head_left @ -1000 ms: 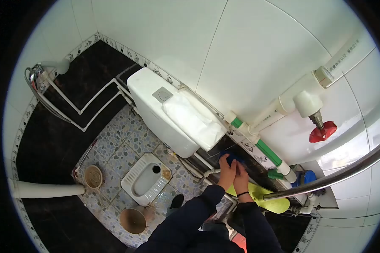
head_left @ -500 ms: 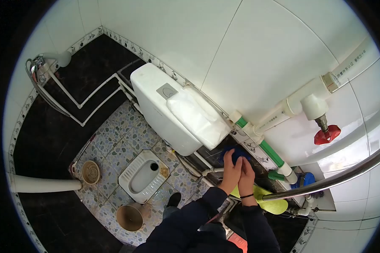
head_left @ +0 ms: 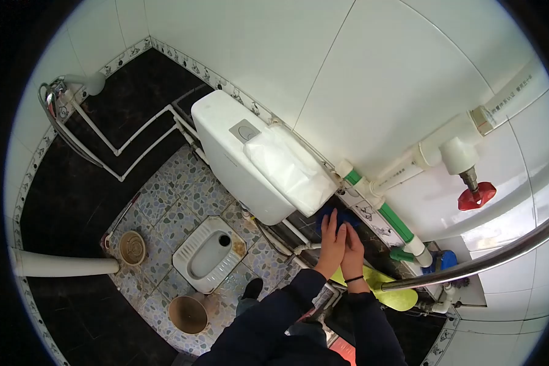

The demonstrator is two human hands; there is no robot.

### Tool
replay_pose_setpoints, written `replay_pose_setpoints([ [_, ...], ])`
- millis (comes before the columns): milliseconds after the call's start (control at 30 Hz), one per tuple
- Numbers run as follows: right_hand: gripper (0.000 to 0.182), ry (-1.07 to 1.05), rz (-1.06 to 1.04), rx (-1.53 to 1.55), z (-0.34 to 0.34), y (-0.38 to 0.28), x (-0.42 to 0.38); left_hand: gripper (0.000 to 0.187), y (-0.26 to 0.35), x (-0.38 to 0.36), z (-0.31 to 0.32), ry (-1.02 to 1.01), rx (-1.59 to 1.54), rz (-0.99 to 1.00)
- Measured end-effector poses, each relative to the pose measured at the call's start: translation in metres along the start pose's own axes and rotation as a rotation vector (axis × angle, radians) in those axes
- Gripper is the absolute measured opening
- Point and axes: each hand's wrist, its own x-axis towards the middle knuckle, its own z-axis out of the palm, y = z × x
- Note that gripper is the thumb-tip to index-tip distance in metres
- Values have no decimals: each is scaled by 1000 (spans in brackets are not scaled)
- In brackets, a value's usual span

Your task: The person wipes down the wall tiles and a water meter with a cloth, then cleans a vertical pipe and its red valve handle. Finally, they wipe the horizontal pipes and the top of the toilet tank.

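Observation:
Palm to palm, my left hand [head_left: 331, 249] and my right hand [head_left: 352, 255] meet beside the toilet cistern. The left fingers are stretched out with small gaps between them. My right hand lies against the left, its fingers extended and partly hidden; a thin dark band circles its wrist. Nothing shows in either hand. Just beyond the fingertips is a dark blue item [head_left: 348, 218], whose kind I cannot make out. A yellow-green item [head_left: 398, 299] lies below and to the right of my hands, partly behind my right wrist and a metal bar.
A white cistern [head_left: 241, 168] bears a pack in white plastic [head_left: 290, 171]. A squat toilet [head_left: 210, 255] is set in the patterned floor, near two buckets [head_left: 188, 315]. A curved metal bar [head_left: 479, 268] and a pipe with a red valve handle [head_left: 476, 196] are at right.
The left fingers have lifted and spread a little, and the right hand has shifted slightly against the left. The whole view has moved slightly.

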Motion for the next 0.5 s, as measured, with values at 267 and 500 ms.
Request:
replay_pose_setpoints([
  [267,45,-101,136,36,13,22,2,58,-47,13,-3,26,70,-112],
  [500,50,-121,106,-83,17,59,5,59,-67,21,-5,24,-63,-225],
])
